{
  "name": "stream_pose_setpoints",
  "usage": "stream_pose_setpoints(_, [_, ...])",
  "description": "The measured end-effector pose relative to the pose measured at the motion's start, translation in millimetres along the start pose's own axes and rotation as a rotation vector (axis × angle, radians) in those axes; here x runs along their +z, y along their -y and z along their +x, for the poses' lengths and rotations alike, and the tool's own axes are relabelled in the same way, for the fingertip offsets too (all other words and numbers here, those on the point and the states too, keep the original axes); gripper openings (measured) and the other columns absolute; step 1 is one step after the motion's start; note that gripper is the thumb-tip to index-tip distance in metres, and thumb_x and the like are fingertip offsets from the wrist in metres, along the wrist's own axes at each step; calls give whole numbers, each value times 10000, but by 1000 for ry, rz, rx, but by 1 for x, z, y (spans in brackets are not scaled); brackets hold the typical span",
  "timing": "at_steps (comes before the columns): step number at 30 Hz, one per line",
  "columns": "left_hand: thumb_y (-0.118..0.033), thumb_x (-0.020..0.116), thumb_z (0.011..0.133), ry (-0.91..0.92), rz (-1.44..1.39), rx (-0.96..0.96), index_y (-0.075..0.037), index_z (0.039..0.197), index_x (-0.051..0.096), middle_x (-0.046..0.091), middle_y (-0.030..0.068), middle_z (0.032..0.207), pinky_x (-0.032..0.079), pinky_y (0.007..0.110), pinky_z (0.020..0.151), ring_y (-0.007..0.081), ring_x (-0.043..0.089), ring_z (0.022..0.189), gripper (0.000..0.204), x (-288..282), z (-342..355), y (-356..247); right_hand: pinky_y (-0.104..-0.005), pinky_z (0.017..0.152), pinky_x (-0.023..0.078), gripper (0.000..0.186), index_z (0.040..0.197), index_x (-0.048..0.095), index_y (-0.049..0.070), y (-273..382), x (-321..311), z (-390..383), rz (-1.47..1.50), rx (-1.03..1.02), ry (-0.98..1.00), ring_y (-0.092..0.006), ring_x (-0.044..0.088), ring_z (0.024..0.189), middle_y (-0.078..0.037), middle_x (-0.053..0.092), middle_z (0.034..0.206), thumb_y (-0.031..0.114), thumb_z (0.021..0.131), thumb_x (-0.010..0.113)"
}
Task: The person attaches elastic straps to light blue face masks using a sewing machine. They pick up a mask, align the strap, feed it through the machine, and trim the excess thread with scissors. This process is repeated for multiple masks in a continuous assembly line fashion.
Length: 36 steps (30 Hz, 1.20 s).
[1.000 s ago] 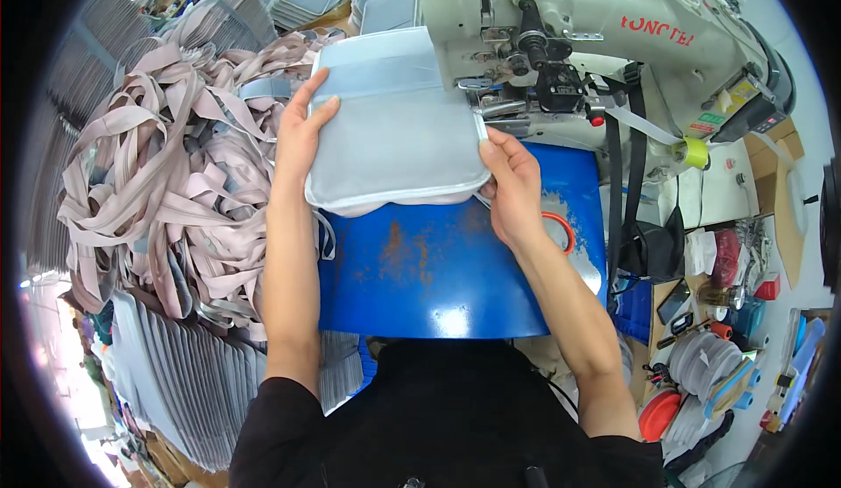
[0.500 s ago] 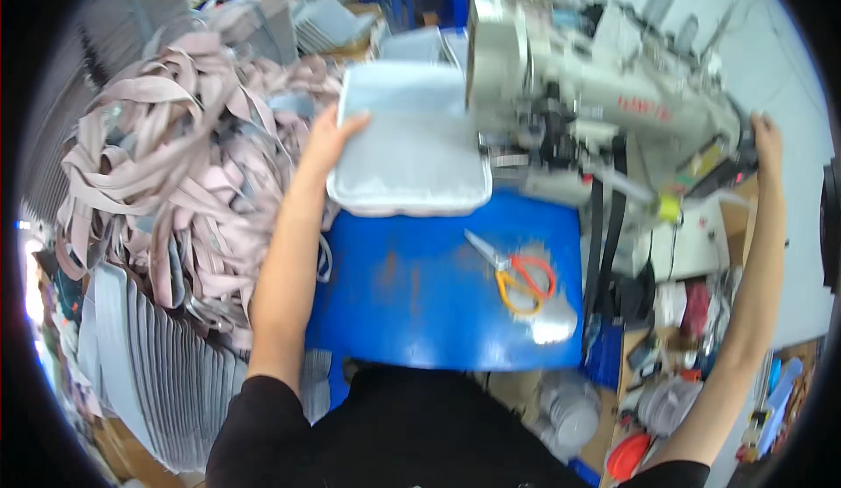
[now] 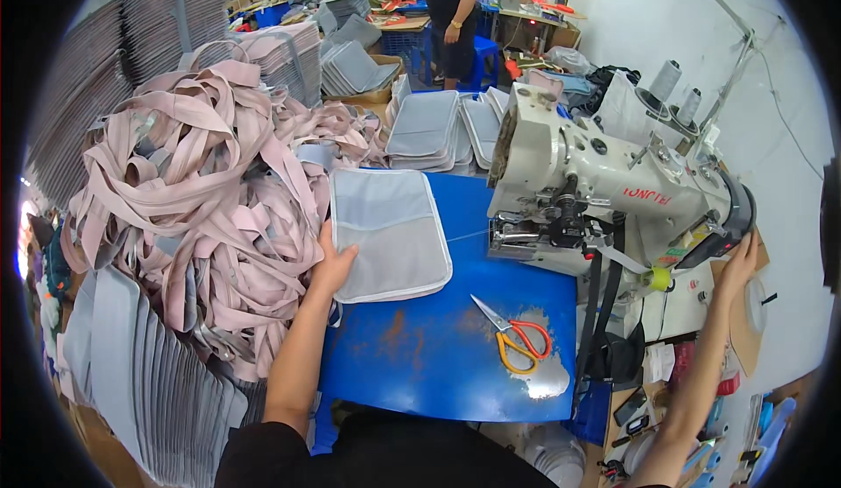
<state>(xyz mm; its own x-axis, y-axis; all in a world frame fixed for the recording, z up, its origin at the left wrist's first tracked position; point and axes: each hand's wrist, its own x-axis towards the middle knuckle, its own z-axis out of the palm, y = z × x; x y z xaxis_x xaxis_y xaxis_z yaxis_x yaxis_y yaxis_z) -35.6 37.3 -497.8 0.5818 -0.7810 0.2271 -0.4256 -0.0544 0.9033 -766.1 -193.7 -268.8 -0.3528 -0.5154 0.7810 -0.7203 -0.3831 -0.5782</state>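
Note:
A grey fabric panel (image 3: pixel 399 256) with rounded corners, white edging and a seam across it lies at the left of the blue table. My left hand (image 3: pixel 333 260) grips its left edge, thumb on top and fingers underneath. One thin thread (image 3: pixel 469 236) stretches from the panel's right edge to the presser foot area of the sewing machine (image 3: pixel 613 168). At the machine's right end, my right hand (image 3: pixel 740 265) is closed against the black handwheel (image 3: pixel 741 208); its fingertips are partly hidden.
Scissors (image 3: pixel 515 339) with orange and yellow handles lie on the blue table (image 3: pixel 420 374). Tangled pink strips (image 3: pixel 184 155) heap up at left, above stacked grey panels (image 3: pixel 158 374). More edged panels (image 3: pixel 425 129) sit behind the table. A person (image 3: pixel 451 15) stands farther back.
The panel has come away from the machine's needle area to the left, and a thread now shows between them. My right hand stays at the handwheel. The whole view has shifted.

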Motion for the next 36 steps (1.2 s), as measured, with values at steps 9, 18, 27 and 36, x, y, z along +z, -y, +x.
stream_pose_setpoints(9, [-98, 715, 873, 7, -198, -53, 22, 1532, 368, 547, 209, 1423, 414, 401, 1126, 318, 545, 1320, 754, 7, -10, -23, -393, 813, 573, 737, 1420, 562, 59, 165, 10, -315, -72, -232, 1361, -313, 702, 959, -168, 665, 1078, 194, 767, 874])
stream_pose_setpoints(18, [-121, 751, 880, 3, -222, -128, 2, 1483, 441, 607, 179, 1339, 492, 380, 1036, 268, 604, 1207, 689, 10, -13, -33, -301, 759, 543, 815, 1485, 495, 44, 182, 40, -319, 364, 496, 1495, -120, 655, 856, -68, 694, 1014, 201, 787, 886])
stream_pose_setpoints(27, [-73, 734, 858, 24, -250, -74, 15, 1400, 519, 665, 166, 1250, 508, 371, 1006, 257, 664, 1114, 590, 10, -23, -79, -295, 658, 482, 563, 1285, 663, 67, 217, 137, -334, 155, 249, 1215, -99, 574, 741, -47, 682, 819, 365, 856, 874])
stream_pose_setpoints(36, [12, 691, 731, 75, 607, 613, -86, 1461, 578, 725, 159, 1177, 567, 397, 749, 314, 676, 844, 745, -45, -158, -198, -497, 776, 550, 548, 1272, 536, 32, 167, 41, -324, -120, -101, 1162, -433, 706, 905, -237, 713, 991, 242, 848, 814])
